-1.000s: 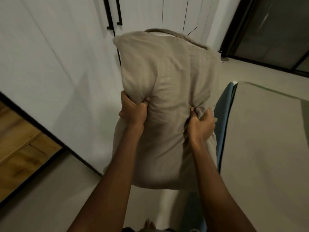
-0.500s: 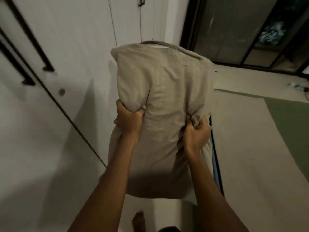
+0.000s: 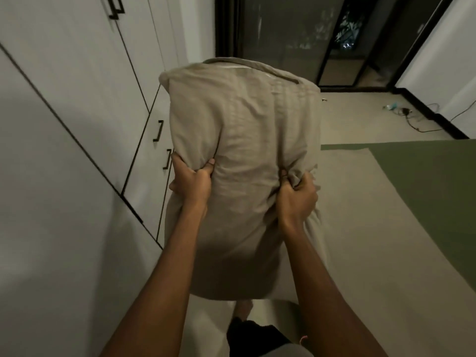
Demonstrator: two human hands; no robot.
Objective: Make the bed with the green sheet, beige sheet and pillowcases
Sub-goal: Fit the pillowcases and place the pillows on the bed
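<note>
1. The pillow (image 3: pixel 244 140) is a plump, upright oblong, held in the air rather than lying on the bed. Its beige pillowcase is soft, matte woven cloth, creased in fine ripples.
2. At the pillow's top end the case's hem gapes, and a strip of the white inner cushion (image 3: pixel 239 67) shows.
3. The left hand (image 3: pixel 192 181) grips the pillow's left edge about halfway up. Its thumb presses the near face and its fingers curl round behind, bunching the cloth.
4. The right hand (image 3: pixel 296 197) grips the pillow's right edge a little lower. Its fingers are clenched on a gathered fold of the case, with the back of the hand toward the camera.
5. Both bare forearms reach up to the pillow from below, nearly straight.
6. Right of the pillow, the beige sheet (image 3: pixel 373 228) lies flat and smooth on the bed. The matte green sheet (image 3: pixel 432 181) lies farther right, touching it.
7. Left of the pillow stand flat white wardrobe doors (image 3: pixel 77 86) with slim black bar handles (image 3: pixel 157 131).
8. Behind the pillow is a dark-framed glass door (image 3: pixel 283 34). A thin cable (image 3: pixel 417 124) trails on the pale floor to the pillow's upper right.
9. A bare foot (image 3: pixel 243 307) shows just below the pillow.
</note>
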